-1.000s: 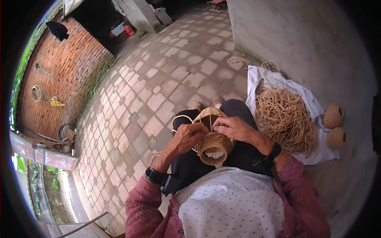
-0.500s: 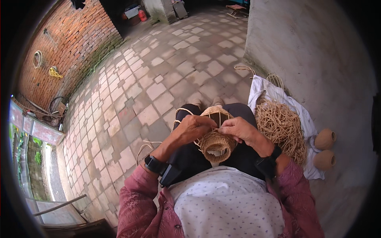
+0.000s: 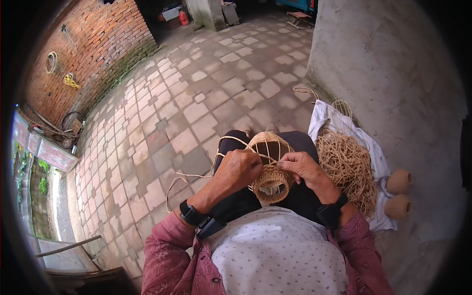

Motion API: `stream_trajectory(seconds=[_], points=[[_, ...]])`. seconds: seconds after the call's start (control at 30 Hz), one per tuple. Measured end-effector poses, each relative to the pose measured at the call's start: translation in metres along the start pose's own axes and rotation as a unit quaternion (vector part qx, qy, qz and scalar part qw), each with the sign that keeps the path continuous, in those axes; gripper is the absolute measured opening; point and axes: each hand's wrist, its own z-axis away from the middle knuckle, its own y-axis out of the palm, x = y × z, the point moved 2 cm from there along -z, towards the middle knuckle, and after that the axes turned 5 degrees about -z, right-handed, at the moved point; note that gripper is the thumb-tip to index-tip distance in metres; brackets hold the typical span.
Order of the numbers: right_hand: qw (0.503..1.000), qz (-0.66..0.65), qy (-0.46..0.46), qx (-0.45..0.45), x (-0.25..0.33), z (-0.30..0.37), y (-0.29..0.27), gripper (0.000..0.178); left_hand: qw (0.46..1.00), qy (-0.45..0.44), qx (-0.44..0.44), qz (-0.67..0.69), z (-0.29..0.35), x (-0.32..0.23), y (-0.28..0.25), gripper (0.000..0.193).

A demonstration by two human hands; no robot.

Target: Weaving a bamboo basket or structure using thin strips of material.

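Note:
A small woven basket (image 3: pixel 271 191) of tan twisted cord rests on its side in my lap between my thighs, its round opening facing me. Bare upright strands (image 3: pixel 269 149) span a gap in its wall on the far side. My left hand (image 3: pixel 242 168) is closed against the basket's left edge, its fingertips partly hidden. My right hand (image 3: pixel 304 169) pinches a cord at the weave, thumb and forefinger pressed together. Loose cord (image 3: pixel 231 138) loops out past my left wrist, its end trailing over the paving.
To my right, a heap of tan cord (image 3: pixel 346 169) lies on a white sack (image 3: pixel 383 184). Two round tan pots (image 3: pixel 399 181) stand by it, near a grey wall (image 3: pixel 378 64). Stone paving (image 3: pixel 187 118) stretches ahead to a brick wall (image 3: pixel 103 49) and a low stool (image 3: pixel 299 20).
My left hand has moved slightly down and left, curling into a fist. My right hand has shifted slightly right and down, still pinching, and more of the bare strands shows.

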Motion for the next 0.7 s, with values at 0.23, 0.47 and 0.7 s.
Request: stream_trajectory(seconds=[0.23,0.47,0.7], points=[[1.000,0.004,-0.004,0.013,0.001,-0.001,-0.001,0.022,0.996,0.074,-0.005,0.038,-0.005,0.001,-0.001,0.007],[1.000,0.008,0.015,0.025,0.004,-0.003,0.000,0.021,0.995,0.089,-0.023,0.035,0.014,0.016,0.001,0.008],[1.000,-0.001,0.016,0.002,0.004,-0.002,0.001,0.019,0.994,0.021,-0.035,0.100,0.013,0.011,-0.001,0.008]])
